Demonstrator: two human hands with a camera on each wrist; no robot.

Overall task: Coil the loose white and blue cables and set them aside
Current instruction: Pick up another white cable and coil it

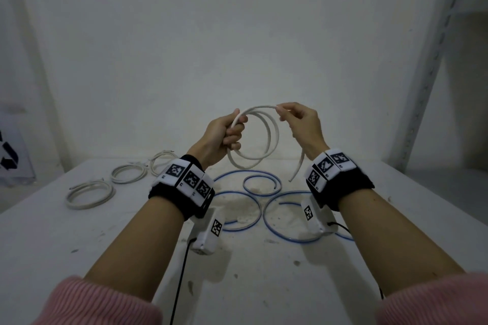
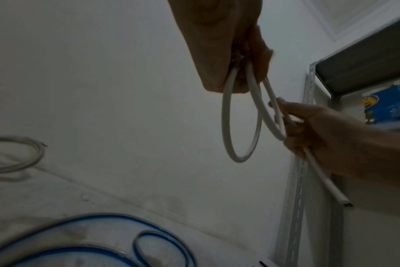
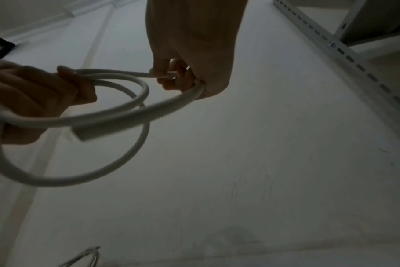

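Observation:
A white cable (image 1: 266,137) is held in loops above the table. My left hand (image 1: 227,134) grips the gathered loops (image 2: 240,126) in its curled fingers. My right hand (image 1: 293,119) pinches the top strand (image 3: 126,73), and the free tail (image 1: 297,169) hangs down past its wrist. The tail's cut end (image 2: 345,203) shows in the left wrist view. Loose blue cables (image 1: 253,200) lie in wide curls on the table under both wrists, also seen as blue cables (image 2: 84,240) in the left wrist view.
Three coiled white cables (image 1: 91,194) (image 1: 129,173) (image 1: 161,159) lie along the left of the white table (image 1: 264,285). A metal shelf upright (image 1: 427,66) stands at the right. A white wall is close behind.

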